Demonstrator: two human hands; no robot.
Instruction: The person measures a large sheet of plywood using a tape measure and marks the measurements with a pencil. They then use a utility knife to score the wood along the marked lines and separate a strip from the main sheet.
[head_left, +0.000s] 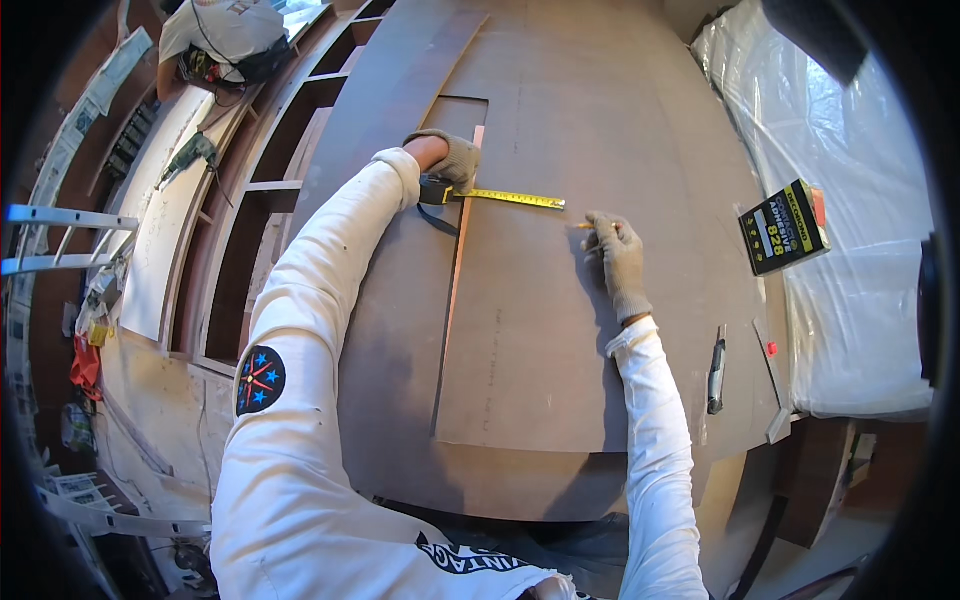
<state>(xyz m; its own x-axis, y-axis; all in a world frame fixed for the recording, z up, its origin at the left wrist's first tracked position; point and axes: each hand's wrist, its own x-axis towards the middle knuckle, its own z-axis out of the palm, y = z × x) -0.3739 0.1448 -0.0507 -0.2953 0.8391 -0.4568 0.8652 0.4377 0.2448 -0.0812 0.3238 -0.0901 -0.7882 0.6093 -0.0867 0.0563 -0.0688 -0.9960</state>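
Note:
A large brown laminate sheet (540, 337) lies before me, with a long narrow strip (459, 262) along its left part. My left hand (454, 161), in a knit work glove, is on a black and yellow tape measure (435, 190). The yellow blade (517, 198) stretches to the right across the sheet, crossing the strip. My right hand (615, 259), also gloved, holds a pencil (592, 226) just right of and below the blade's end. A utility knife (717, 375) lies near the sheet's right edge, lower than my right hand.
A contact adhesive can (784, 229) stands at the right beside plastic sheeting (862, 300). A metal tool with a red knob (771, 349) lies nearby. At left are a wooden frame (274, 185), a drill (191, 156), a ladder (71, 217) and a co-worker (225, 37).

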